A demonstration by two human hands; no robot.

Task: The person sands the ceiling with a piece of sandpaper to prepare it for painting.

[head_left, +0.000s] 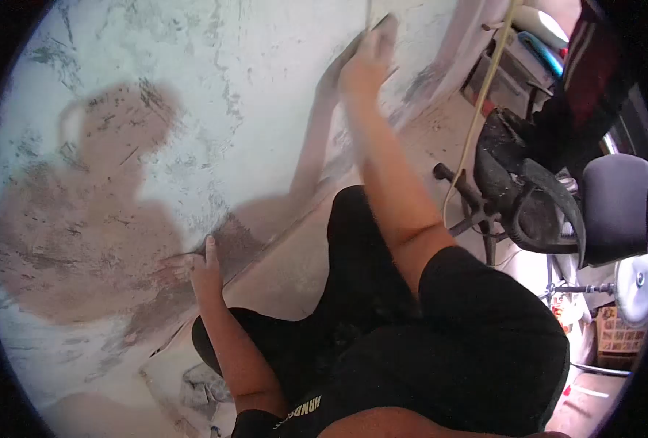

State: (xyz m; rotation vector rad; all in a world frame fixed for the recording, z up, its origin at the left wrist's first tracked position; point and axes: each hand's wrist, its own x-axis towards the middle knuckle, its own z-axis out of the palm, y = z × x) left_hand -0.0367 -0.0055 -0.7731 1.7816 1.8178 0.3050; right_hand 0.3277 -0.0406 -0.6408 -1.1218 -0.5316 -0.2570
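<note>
A pale, scuffed wall (265, 87) with dark smudges and patchy marks fills the left and upper part of the view. High on it, my right hand (367, 62) is closed against the surface. Thin dark edges stick out past its fingers, but what it grips is too blurred to name. Lower down, my left hand (205, 276) rests at the wall with fingers spread, one pointing up and others to the left. It holds nothing that I can see. My shadow (119, 212) falls across the wall.
A grey crumpled cloth (203, 390) lies on the floor at lower left. To the right stand a dusty black chair (528, 197) and a grey padded seat (616, 208). A yellowish hose (481, 102) runs down beside them. Behind are a bin (503, 69) and a white disc (636, 288).
</note>
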